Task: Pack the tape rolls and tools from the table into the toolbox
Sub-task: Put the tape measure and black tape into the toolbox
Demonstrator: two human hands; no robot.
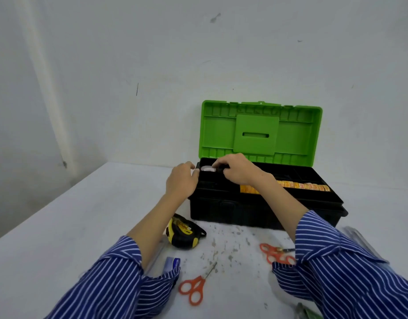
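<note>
Toolbox (233, 210): black, sits on the table (83, 215) against the wall, green lid (260, 130) standing upright; the top tray holds a row of yellow-orange packets (302, 185) on its right side.
Tape roll (207, 168): white, small, in the far-left compartment of the tray, between the two hands.
Right hand (238, 170): reaches over the tray, fingers curled down at the roll's right edge; it appears to pinch it, though the fingertips are partly hidden.
Left hand (181, 180): fingers curled over the tray's left rim beside the roll; whether it touches the roll I cannot tell.
Tape measure (184, 232): yellow and black, on the table just in front of the box.
Scissors, near (195, 287): orange handles, between the sleeves.
Scissors, right (275, 252): orange handles, partly under the right sleeve.
Step in hand: seating the roll in its compartment, by my reading.
Next move: let go once the roll lies flat, then reach back for the tape measure or scissors; the scissors want a longer compartment.
</note>
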